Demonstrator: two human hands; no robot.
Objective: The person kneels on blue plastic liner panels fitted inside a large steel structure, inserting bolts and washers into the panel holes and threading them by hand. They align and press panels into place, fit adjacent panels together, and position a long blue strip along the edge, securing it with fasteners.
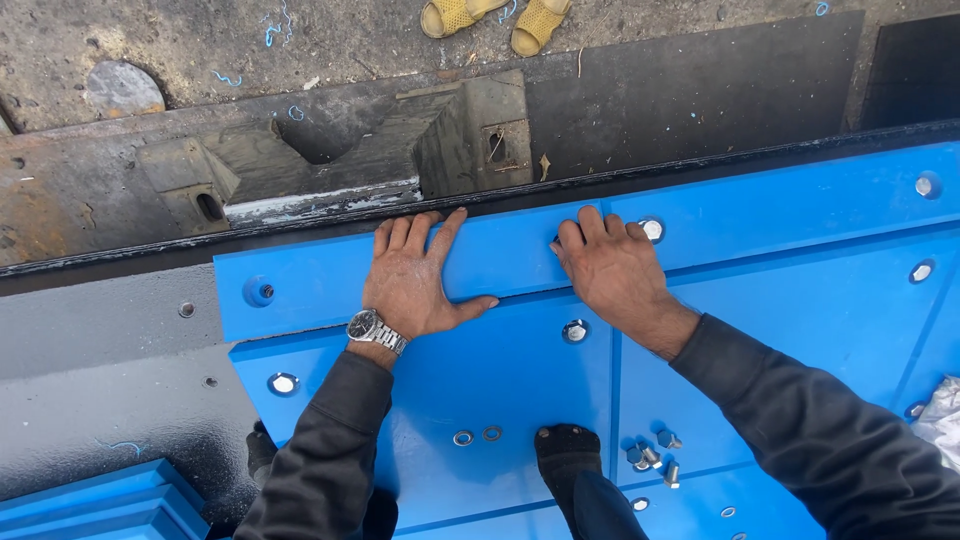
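My left hand (pixel 415 275), with a steel wristwatch (pixel 372 329) on the wrist, lies flat with fingers spread on a blue plastic panel (pixel 320 285). My right hand (pixel 605 265) rests flat on the same top strip, fingers at its far edge, beside a silver bolt head (pixel 652 229). Neither hand holds anything. Another bolt head (pixel 575 331) sits recessed in the lower blue panel (pixel 500 370) between my arms. Loose bolts (pixel 652 455) and two washers (pixel 477 436) lie on the panel near my dark shoe (pixel 566 445).
A black steel plate (pixel 110 340) carries the blue panels; beyond its edge stand dark concrete blocks (pixel 440 135) on dirty ground. Another person's yellow sandals (pixel 495 17) show at the top. A stepped blue block (pixel 90 500) lies bottom left, white plastic (pixel 945 415) at right.
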